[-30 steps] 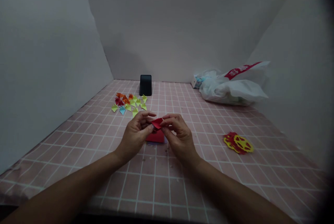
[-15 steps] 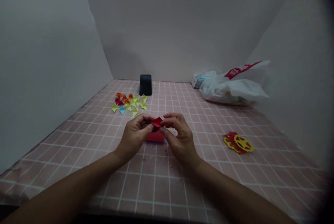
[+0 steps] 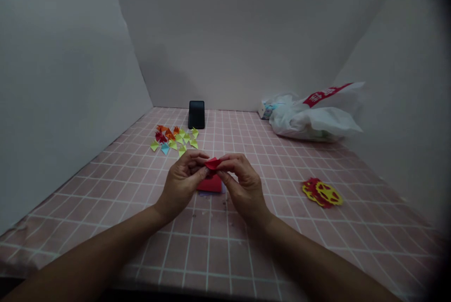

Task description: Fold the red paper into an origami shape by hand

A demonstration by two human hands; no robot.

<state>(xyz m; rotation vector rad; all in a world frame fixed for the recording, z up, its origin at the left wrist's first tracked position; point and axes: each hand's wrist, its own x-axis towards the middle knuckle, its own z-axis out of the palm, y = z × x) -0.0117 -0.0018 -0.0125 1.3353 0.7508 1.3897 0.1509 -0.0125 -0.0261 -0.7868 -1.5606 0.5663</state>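
Observation:
Between both hands, above the table, is a small folded piece of red paper (image 3: 213, 164). My left hand (image 3: 183, 177) pinches its left side between thumb and fingers. On its right side, the thumb and fingertips of my right hand (image 3: 243, 184) are closed on it. Part of the paper is hidden behind the fingers. Just below, a stack of red paper sheets (image 3: 210, 184) lies on the table, with a purplish sheet showing under its edge. Beyond my left hand sit several small folded paper pieces (image 3: 172, 143) in yellow, orange, red and blue.
A black phone (image 3: 196, 114) leans at the back of the pink checked tablecloth (image 3: 141, 208). At the back right are a white plastic bag (image 3: 313, 121) and a tissue pack (image 3: 266, 109). Red and yellow cutouts (image 3: 322, 193) lie on the right. White walls enclose three sides.
The red paper's upper flap has opened and tilted between my fingers. My right fingers have drawn closer together on its right side. The things on the table have stayed put.

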